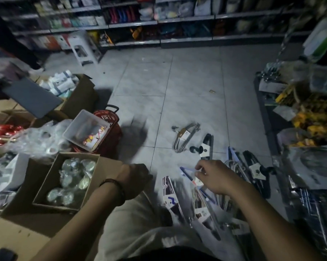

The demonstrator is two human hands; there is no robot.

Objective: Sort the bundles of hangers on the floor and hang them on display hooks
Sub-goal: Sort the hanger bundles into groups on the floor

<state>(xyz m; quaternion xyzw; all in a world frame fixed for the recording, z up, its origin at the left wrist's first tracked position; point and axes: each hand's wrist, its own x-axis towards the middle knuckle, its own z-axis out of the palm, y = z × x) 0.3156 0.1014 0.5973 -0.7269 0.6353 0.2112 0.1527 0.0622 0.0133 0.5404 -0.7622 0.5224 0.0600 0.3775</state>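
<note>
Shop aisle, dim, edges smeared by the wide lens. I'm crouched over hanger bundles strewn on the tiled floor (177, 87).

Right hand (215, 178): thumb and forefinger pinch the blue bundle (186, 173) near its paper label, above the heap (206, 204) by my knee. Left hand (133, 178): back toward the camera, fingers curled under. Whether anything is in it, I cannot tell.

Further out, apart from the heap: a grey bundle (185, 137) and just beside it a black bundle (207, 146), both flat on the tile. More dark bundles (253, 168) lie right of my right hand.

Handling, my guess: light, stiff, banded together. The bars are probably slick, and the label could tear if it carries the load. Better to grip round the banded necks or the hooks so a bundle doesn't fan out. Snagging on neighbours seems likely in the heap.

Hard to read: label print is blurred and the count per bundle is unclear. The heap's near part is cut off by my arm and the frame edge. I can make out no display hooks, and the shelves (177, 21) on the far wall are too dark to tell.
</note>
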